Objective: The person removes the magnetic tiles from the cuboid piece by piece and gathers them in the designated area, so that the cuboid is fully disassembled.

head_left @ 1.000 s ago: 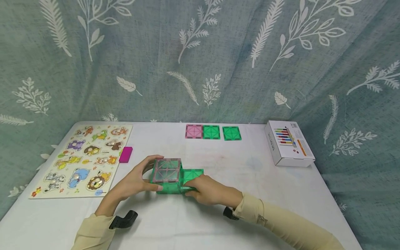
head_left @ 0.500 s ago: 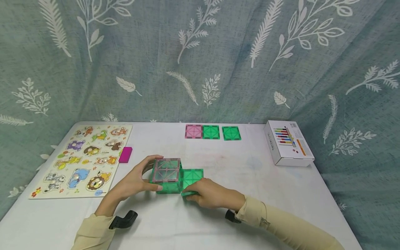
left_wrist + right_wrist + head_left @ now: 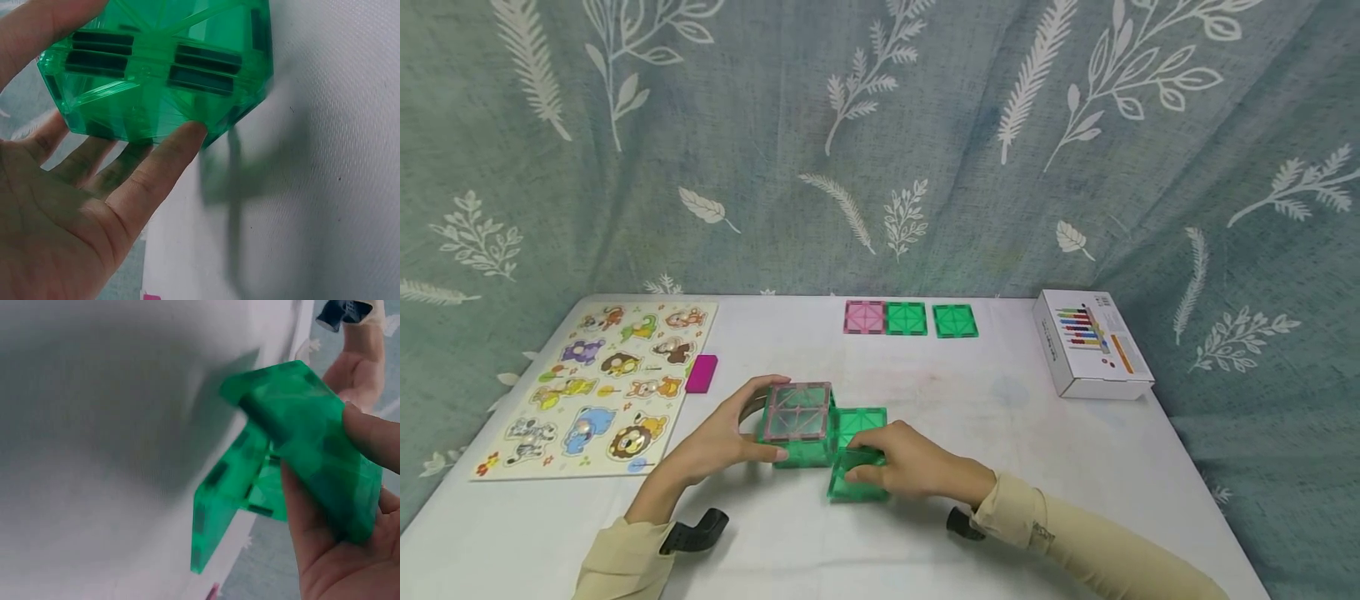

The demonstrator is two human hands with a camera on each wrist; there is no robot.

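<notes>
Left of the table's middle stands a box of magnetic tiles (image 3: 797,412), with a pink see-through tile on top and green sides. My left hand (image 3: 718,437) grips it from the left, thumb at the near side and fingers round the far side. In the left wrist view its green wall (image 3: 150,62) shows dark magnet strips. A green tile (image 3: 863,419) adjoins the box's right side. My right hand (image 3: 917,462) pinches another green magnetic tile (image 3: 857,491), tilted, just in front of that one. In the right wrist view thumb and fingers hold this tile (image 3: 319,450) by opposite sides.
Behind lie a pink tile (image 3: 865,317) and two green tiles, one green tile (image 3: 906,318) against the pink. An animal puzzle board (image 3: 647,400) lies left, a magenta block (image 3: 702,373) at its edge. A white box (image 3: 1093,346) stands at the right, before a leaf-patterned curtain (image 3: 760,150).
My right hand has drawn slightly right, away from the box. The tile in it, earlier seen nearly edge-on, has turned so its face shows. My left hand stays on the box.
</notes>
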